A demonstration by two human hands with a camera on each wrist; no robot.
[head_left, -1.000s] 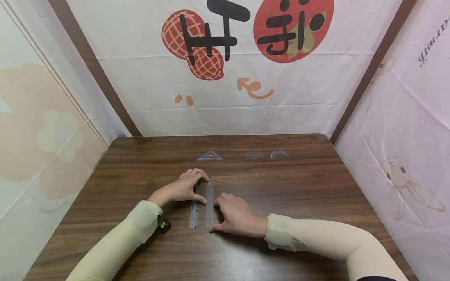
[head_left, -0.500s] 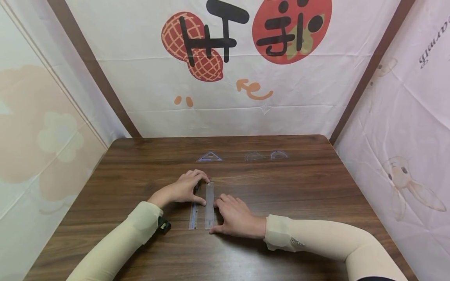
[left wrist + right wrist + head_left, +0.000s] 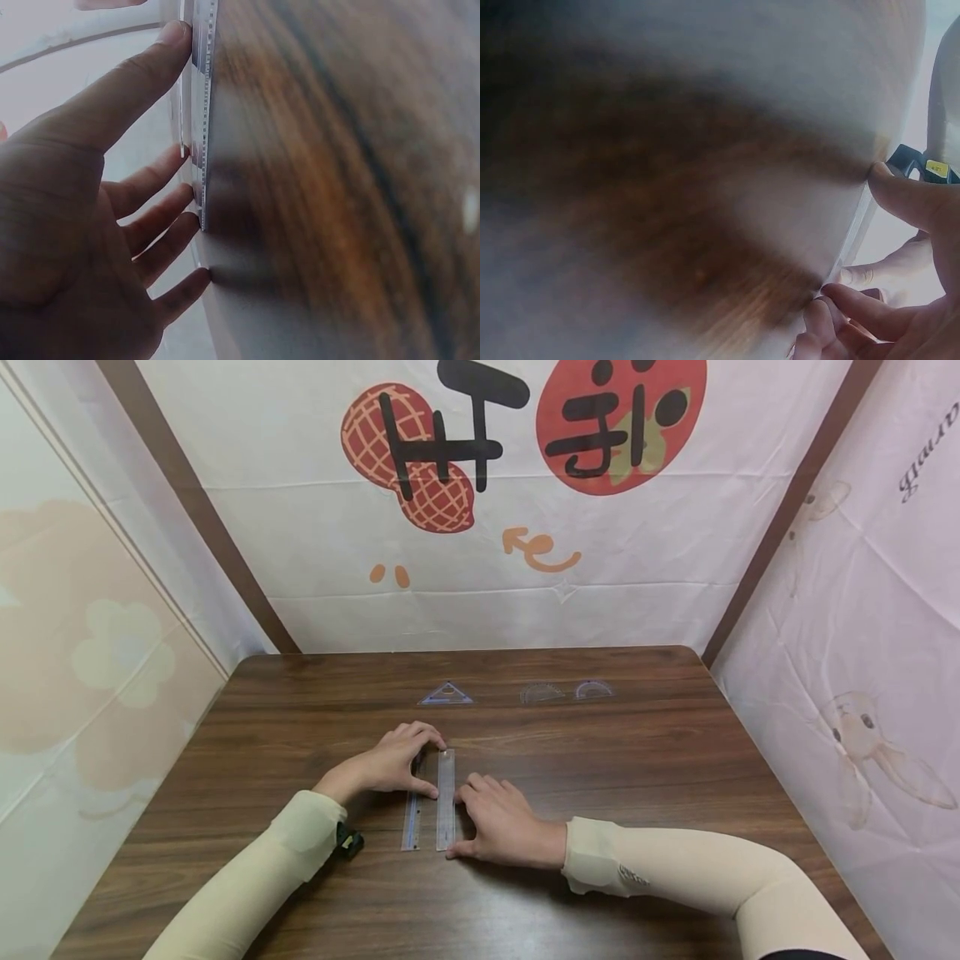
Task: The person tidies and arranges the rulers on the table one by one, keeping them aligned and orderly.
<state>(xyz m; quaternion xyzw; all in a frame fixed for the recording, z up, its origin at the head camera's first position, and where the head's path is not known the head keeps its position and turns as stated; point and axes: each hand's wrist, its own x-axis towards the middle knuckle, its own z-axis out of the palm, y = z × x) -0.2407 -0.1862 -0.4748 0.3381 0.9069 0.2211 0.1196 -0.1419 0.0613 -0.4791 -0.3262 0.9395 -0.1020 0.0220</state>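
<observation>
Two clear rulers lie side by side on the table, pointing away from me. My left hand point(image 3: 390, 762) reaches over the blue-marked ruler point(image 3: 411, 833), hiding its far part. Its index fingertip touches the far end of the plain clear ruler point(image 3: 446, 810), and its thumb rests at that ruler's left edge. In the left wrist view, the fingers point(image 3: 161, 225) are spread and fairly straight. My right hand point(image 3: 502, 822) lies along the plain ruler's right side, thumb at the near end and index finger at the edge. The right wrist view shows both fingertips at the ruler's edge.
A clear set square point(image 3: 447, 700) with blue marks lies at the back of the wooden table point(image 3: 637, 777). Two clear protractors, one faint point(image 3: 542, 695) and one bluish point(image 3: 594, 691), lie to its right. Printed cloth walls point(image 3: 337, 610) surround the table's back and sides.
Hardly anything differs. Both hands keep their places at the plain ruler, and the whole view shifts only slightly with the head.
</observation>
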